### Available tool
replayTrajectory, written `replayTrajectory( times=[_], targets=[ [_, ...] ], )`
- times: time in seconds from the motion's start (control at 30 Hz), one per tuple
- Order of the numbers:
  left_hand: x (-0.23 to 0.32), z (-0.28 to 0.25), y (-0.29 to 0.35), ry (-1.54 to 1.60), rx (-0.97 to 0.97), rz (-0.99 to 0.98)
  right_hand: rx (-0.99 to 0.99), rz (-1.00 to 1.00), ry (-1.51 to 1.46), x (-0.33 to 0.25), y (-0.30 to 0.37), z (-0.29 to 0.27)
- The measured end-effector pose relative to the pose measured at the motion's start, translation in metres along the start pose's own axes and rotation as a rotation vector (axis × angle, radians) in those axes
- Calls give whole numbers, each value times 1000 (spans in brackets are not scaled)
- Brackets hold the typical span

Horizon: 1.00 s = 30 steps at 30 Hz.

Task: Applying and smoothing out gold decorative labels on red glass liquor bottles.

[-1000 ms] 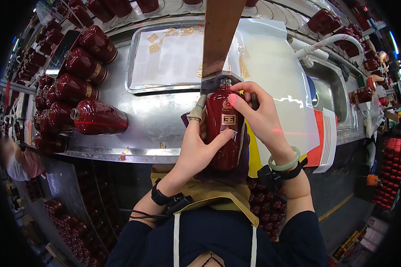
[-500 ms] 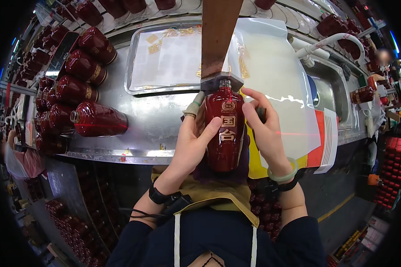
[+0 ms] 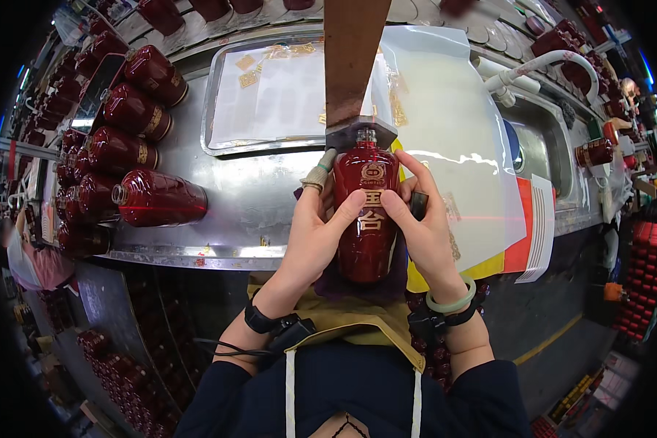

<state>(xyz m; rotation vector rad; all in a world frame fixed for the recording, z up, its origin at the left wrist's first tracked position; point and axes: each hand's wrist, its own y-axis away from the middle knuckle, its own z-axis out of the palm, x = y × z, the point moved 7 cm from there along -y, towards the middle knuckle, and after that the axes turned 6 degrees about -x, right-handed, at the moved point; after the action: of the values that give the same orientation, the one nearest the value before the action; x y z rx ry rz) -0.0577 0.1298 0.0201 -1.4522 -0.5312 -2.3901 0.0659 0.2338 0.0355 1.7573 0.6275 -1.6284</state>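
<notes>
1. Lying neck-away between both palms, the red bottle (image 3: 366, 219) has its gold characters facing up, and its neck meets the grey foot of a brown post (image 3: 354, 66), which likely steadies it.
2. The left hand (image 3: 310, 241) wraps the bottle's left side, thumb across the front, fingers closed on the glass.
3. The right hand (image 3: 423, 233) clasps the opposite side, thumb pressing beside the characters, seemingly smoothing them flat.
4. Beyond the grip, a metal tray (image 3: 215, 120) holds white sheets with small gold stickers.
5. Left of the grip, more red bottles (image 3: 157, 198) lie on their sides on the steel counter (image 3: 255, 197).
6. Right of the grip, a sink (image 3: 540, 150) sits under a white hose (image 3: 540, 64); its contents are unclear.
</notes>
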Motion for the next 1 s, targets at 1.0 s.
replayTrajectory(
  times=[1.0],
  targets=[
    [1, 2, 1, 27, 24, -1, -7, -3, -11, -2, -1, 0]
  ],
)
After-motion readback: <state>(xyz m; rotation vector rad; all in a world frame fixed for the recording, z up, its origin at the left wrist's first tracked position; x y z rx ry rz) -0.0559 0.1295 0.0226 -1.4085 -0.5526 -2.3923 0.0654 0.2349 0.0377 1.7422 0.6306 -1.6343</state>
